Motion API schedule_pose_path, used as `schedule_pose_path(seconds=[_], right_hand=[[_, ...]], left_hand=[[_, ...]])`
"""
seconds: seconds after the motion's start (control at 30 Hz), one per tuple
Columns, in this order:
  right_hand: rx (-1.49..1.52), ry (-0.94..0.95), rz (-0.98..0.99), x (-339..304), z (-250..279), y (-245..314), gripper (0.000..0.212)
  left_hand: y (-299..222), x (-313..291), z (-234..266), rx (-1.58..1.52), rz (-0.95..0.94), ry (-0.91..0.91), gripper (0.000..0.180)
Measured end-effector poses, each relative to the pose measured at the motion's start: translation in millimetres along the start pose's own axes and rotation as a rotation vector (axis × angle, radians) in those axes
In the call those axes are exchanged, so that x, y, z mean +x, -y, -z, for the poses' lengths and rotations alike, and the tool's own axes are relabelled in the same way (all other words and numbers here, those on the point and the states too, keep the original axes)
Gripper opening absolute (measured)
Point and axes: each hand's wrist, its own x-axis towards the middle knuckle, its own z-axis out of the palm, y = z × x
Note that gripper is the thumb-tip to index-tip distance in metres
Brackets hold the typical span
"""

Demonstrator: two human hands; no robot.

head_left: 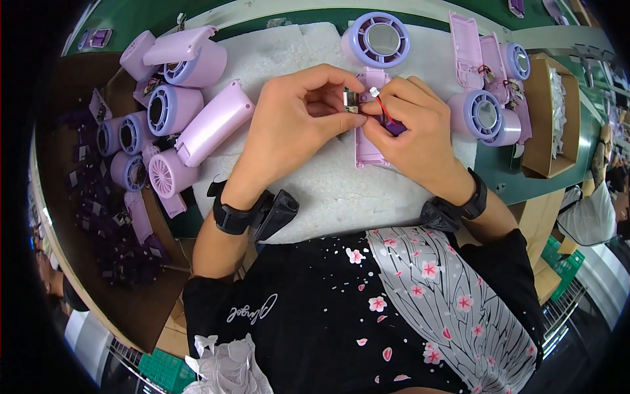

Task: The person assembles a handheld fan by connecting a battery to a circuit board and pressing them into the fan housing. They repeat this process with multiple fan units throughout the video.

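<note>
My left hand [292, 115] pinches a small circuit board [352, 100] with a white part on it, between thumb and fingertips. Close beside it, my right hand [420, 125] has its fingers closed around a purple battery [395, 126]. A red and black wire with a white connector [374, 92] rises from between the right fingers. Under both hands lies a pink fan handle shell [369, 150], its middle hidden by my fingers. The round fan head [377, 41] with its lilac ring sits at the far end of this shell.
White padding [308, 197] covers the table before me. Pink fans and a closed handle [216, 125] pile up at left, beside a brown box [72, 276] of dark purple parts. More opened fans [482, 111] lie at right, next to a cardboard box [545, 118] with white pieces.
</note>
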Motion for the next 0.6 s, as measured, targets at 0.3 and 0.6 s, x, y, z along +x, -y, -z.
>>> schedule_pose_path(seconds=[0.3, 0.6], right_hand=[[0.035, 0.038, 0.020, 0.7, 4.1, -5.0, 0.014], [0.066, 0.089, 0.092, 4.6, 7.4, -4.2, 0.010]], left_hand=[[3.3, 1.6, -1.2, 0.222, -0.199, 0.001, 0.024], [3.6, 4.2, 8.2, 0.179, -0.193, 0.128, 0.020]])
